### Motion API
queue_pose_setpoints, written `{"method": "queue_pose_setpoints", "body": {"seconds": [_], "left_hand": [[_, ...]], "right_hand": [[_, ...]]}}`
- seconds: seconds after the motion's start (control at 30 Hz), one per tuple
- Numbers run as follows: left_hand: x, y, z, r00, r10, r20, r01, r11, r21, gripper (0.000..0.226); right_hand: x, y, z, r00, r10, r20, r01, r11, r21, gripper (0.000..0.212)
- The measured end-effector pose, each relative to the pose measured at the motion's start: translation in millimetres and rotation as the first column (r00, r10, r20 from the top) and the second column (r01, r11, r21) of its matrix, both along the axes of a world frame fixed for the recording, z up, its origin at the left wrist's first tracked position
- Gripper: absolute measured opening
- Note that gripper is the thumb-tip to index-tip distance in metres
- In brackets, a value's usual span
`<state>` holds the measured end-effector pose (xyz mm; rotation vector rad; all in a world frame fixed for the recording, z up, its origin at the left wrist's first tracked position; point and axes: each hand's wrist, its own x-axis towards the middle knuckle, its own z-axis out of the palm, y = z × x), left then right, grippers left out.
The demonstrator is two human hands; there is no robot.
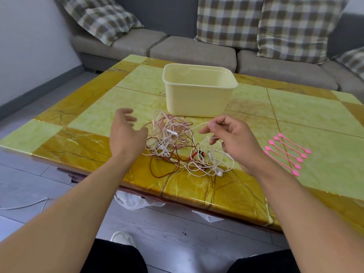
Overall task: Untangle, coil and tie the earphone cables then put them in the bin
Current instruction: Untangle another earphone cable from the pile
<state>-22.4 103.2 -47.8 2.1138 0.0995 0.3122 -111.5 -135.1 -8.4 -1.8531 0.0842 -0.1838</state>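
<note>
A tangled heap of earphone cables, white, pink and reddish-brown, lies on the table in front of the pale yellow bin. My right hand hovers over the heap's right side and pinches a white cable between thumb and fingers, lifting a loop of it. My left hand floats just left of the heap with fingers spread and relaxed, holding nothing. The bin stands upright behind the heap and looks empty. Several pink cable ties lie side by side to the right.
The yellow and amber tiled table has its near edge just below the heap. A grey sofa with checked cushions stands behind it. White plastic bags lie under the table. A loose white cable lies on the floor at left.
</note>
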Motion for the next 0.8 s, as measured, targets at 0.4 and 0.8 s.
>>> {"method": "queue_pose_setpoints", "body": {"seconds": [0.4, 0.8], "left_hand": [[-20, -55, -5, 0.834, -0.550, -0.038, 0.541, 0.804, 0.246, 0.042], [-13, -49, 6, 0.987, -0.158, 0.008, 0.153, 0.941, -0.300, 0.074]], "right_hand": [[-15, -24, 2, 0.971, 0.050, -0.233, -0.146, 0.899, -0.413, 0.020], [-15, -47, 1, 0.966, -0.057, -0.253, -0.116, 0.778, -0.618, 0.009]]}}
